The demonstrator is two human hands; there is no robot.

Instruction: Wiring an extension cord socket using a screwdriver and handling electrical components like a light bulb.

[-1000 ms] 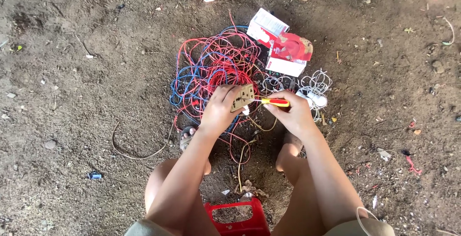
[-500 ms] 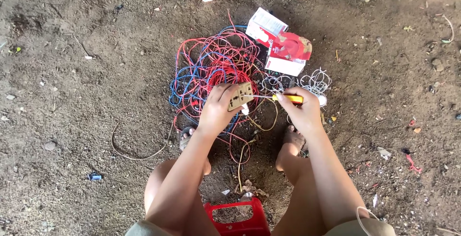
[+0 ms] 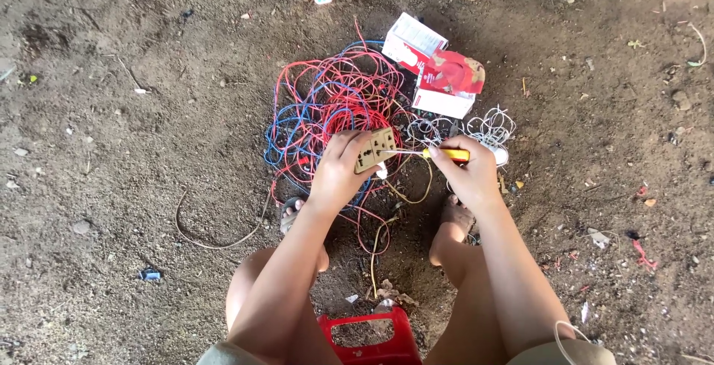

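Left hand [image 3: 338, 173] fingers grip a socket [image 3: 374, 150]; right hand [image 3: 467, 173] fingers close on a screwdriver [image 3: 435, 154], its tip touching the socket

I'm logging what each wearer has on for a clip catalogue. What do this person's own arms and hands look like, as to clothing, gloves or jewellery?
Both arms are bare from the frame's lower edge to the fingertips: no sleeves show. The left hand and the right hand wear no gloves, and no rings, watch or wristband can be made out. Nothing is strapped or taped to either forearm.
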